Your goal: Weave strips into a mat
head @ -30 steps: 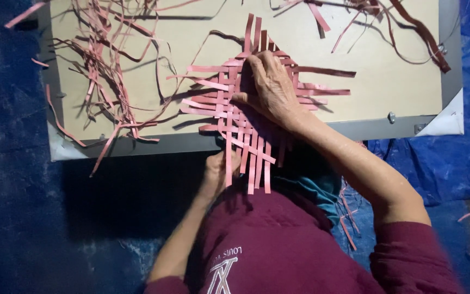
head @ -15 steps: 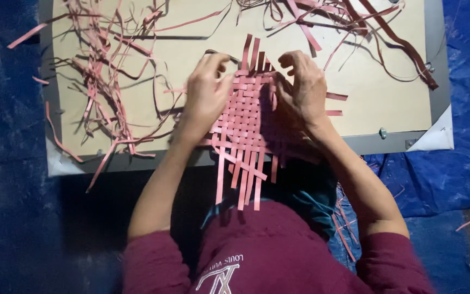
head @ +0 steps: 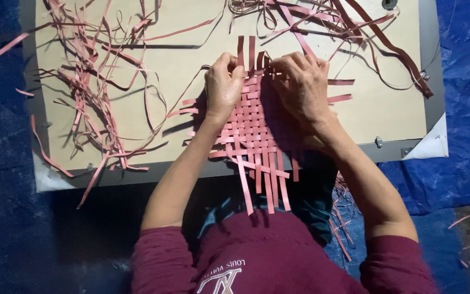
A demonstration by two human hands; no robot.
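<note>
Pink strips, plaited into a flat woven mat (head: 251,128), lie on the pale board (head: 191,71) at its 6 o'clock edge, with the loose ends hanging off toward the person's lap. The left hand (head: 223,87) presses on the mat's 10 o'clock corner with fingers curled together, pinching the top of an upright strip (head: 241,49); the right hand (head: 300,87) lies over the 1 o'clock corner, fingers bent down on the weave, though whether it clamps a strip I cannot tell. The risk I judge here is the weave loosening: the free ends (head: 265,185) at 6 o'clock have nothing locking them, so a hard tug at the top could slide the rows apart or tear a thin strip. A tangle of spare strips (head: 88,81) crowds the board at 9 o'clock, and another heap (head: 344,22) at 1 o'clock lies near the right hand, where it could snag. Blue tarp (head: 463,109) spreads under the board
</note>
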